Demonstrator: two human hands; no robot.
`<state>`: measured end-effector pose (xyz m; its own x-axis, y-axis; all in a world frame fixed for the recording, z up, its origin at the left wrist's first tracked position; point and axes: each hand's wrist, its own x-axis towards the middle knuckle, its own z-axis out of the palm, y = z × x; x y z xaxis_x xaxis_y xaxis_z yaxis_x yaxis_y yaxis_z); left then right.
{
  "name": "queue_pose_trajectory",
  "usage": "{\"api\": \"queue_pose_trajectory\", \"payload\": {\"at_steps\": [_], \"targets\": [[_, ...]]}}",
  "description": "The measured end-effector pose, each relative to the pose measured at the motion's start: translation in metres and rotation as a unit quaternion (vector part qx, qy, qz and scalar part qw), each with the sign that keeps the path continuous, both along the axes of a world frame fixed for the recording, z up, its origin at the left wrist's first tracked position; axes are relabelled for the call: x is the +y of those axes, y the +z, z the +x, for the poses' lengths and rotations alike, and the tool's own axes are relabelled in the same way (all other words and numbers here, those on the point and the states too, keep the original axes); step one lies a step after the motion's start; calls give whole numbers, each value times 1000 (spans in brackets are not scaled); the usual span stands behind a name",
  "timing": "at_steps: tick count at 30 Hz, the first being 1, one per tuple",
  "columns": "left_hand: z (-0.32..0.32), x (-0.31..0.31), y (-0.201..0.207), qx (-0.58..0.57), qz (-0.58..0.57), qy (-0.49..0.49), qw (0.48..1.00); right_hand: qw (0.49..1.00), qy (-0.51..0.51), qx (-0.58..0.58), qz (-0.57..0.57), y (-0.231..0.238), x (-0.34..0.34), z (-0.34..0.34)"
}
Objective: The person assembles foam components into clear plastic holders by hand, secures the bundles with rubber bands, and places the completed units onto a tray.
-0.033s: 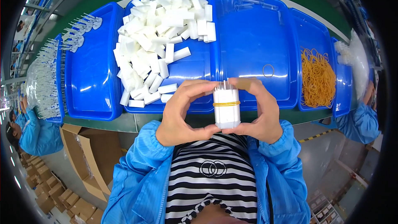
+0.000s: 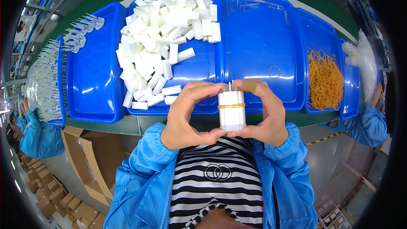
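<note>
Blue trays (image 2: 97,85) line a green conveyor, and the bundle of white blocks (image 2: 231,110) held before them serves as landmark. Far left of it lies a bag of clear parts (image 2: 42,85); up-left, a heap of loose white blocks (image 2: 165,34). The left hand (image 2: 186,118) and right hand (image 2: 265,114) clamp the bundle between them, a yellow rubber band (image 2: 231,105) round its middle. Right of it lie orange rubber bands (image 2: 324,80).
</note>
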<state>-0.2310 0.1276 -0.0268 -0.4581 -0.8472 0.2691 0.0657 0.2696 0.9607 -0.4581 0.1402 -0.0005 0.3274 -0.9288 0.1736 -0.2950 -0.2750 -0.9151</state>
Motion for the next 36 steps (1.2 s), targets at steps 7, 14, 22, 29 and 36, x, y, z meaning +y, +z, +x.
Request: {"api": "queue_pose_trajectory", "payload": {"at_steps": [7, 14, 22, 29, 36], "targets": [[-7, 2, -2, 4, 12, 50, 999, 1000, 14, -3, 12, 5, -9, 5], [0, -1, 12, -113, -98, 69, 986, 997, 38, 53, -35, 10, -8, -3], [3, -3, 17, -181, -108, 37, 977, 996, 18, 83, -38, 7, -10, 3], [8, -3, 17, -156, -93, 33, 983, 999, 38, 12, -9, 4, -8, 0], [10, 0, 21, -142, -119, 28, 982, 994, 92, 47, -45, 1, -9, -4]]}}
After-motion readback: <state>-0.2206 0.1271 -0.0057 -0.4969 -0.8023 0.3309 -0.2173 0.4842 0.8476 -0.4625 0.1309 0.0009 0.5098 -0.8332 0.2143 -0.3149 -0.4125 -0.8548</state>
